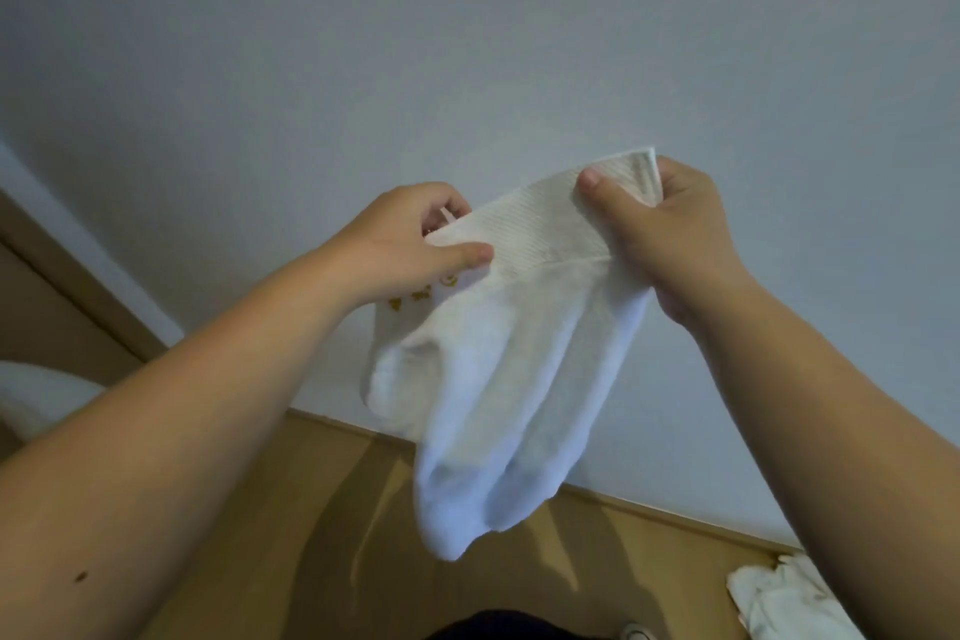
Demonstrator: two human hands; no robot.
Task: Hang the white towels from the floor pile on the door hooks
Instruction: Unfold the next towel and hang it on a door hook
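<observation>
A white towel (498, 379) with a ribbed band along its top edge and some yellow marks near the left corner hangs in front of a pale wall. My left hand (410, 239) pinches the left end of the band between thumb and fingers. My right hand (670, 229) grips the right end, thumb on the front. The cloth droops in folds below both hands. More white towels (774, 598) lie heaped on the floor at the lower right, partly hidden by my right forearm. No door hooks show in this view.
A pale wall (467, 42) fills the upper frame. A wooden floor (322, 509) runs along its base. A wooden door frame (67, 286) slants at the left, with a white rounded object (36, 395) below it. Dark clothing (509, 626) shows at the bottom edge.
</observation>
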